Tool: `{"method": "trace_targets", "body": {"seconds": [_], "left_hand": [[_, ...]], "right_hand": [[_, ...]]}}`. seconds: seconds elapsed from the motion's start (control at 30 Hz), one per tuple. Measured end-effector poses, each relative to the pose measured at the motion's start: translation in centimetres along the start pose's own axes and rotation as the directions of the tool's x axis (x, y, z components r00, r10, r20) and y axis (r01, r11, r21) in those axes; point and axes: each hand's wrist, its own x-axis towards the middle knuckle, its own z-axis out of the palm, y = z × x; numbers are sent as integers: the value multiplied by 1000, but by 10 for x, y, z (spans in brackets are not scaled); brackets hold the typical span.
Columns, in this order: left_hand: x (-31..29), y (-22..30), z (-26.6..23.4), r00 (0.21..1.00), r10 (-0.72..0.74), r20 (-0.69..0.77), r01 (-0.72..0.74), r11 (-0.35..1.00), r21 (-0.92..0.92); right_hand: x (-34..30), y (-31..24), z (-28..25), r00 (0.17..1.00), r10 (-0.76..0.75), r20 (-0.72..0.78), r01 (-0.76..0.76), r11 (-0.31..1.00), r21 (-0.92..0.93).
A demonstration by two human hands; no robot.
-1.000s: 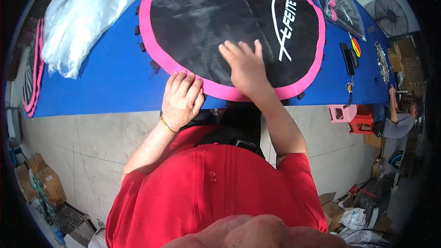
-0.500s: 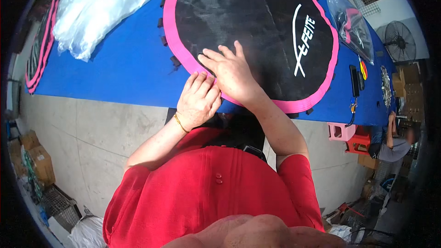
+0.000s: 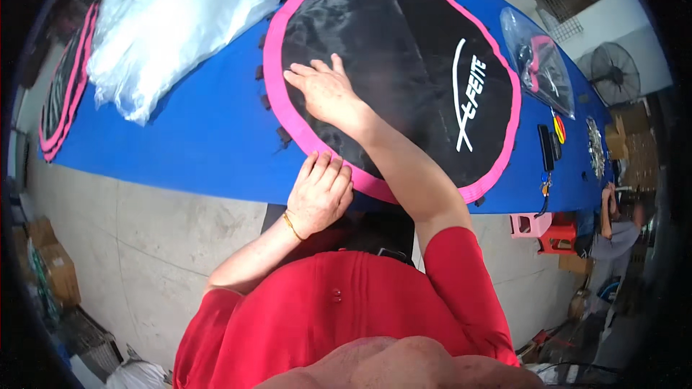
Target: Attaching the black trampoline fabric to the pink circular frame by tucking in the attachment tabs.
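Note:
A round black trampoline mat (image 3: 411, 108) with a pink border and dark tabs around its rim lies flat on the blue table. White lettering marks its right side. My left hand (image 3: 321, 191) is at the mat's near edge, fingers bent over the pink border and the thumb side out of sight below. Farther in, my right hand (image 3: 324, 91) lies on the black fabric near the left border, palm down with fingers stretched and spread. The right forearm crosses over the near part of the mat.
A heap of clear plastic bags (image 3: 173, 36) covers the far left of the blue table (image 3: 194, 148). Other pink-edged mats (image 3: 68, 86) hang at the left end. On the right lie a bagged item (image 3: 539, 61) and a black tool (image 3: 546, 148). A person (image 3: 613, 230) sits beyond the stools (image 3: 556, 236).
My right hand has slid from the near pink border up and left across the black fabric. My left hand stays at the near edge. The whole view has shifted slightly.

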Motion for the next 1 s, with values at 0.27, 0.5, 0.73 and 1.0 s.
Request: {"method": "trace_targets", "body": {"seconds": [0.27,0.5,0.73,1.0], "left_hand": [[-3,-4,4,1000,-6,24,5,1000,26],[0,-2,3,1000,20,7,-20,999,26],[-1,-1,4,1000,19,-4,-19,998,58],[-2,1,4,1000,25,11,-26,996,89]], "right_hand": [[46,9,1,989,122,83,-119,992,-41],[-7,79,-21,960,279,23,-272,948,-169],[-112,163,-56,869,494,-34,-493,855,-159],[-242,134,-76,896,430,-110,-437,898,-47]]}}
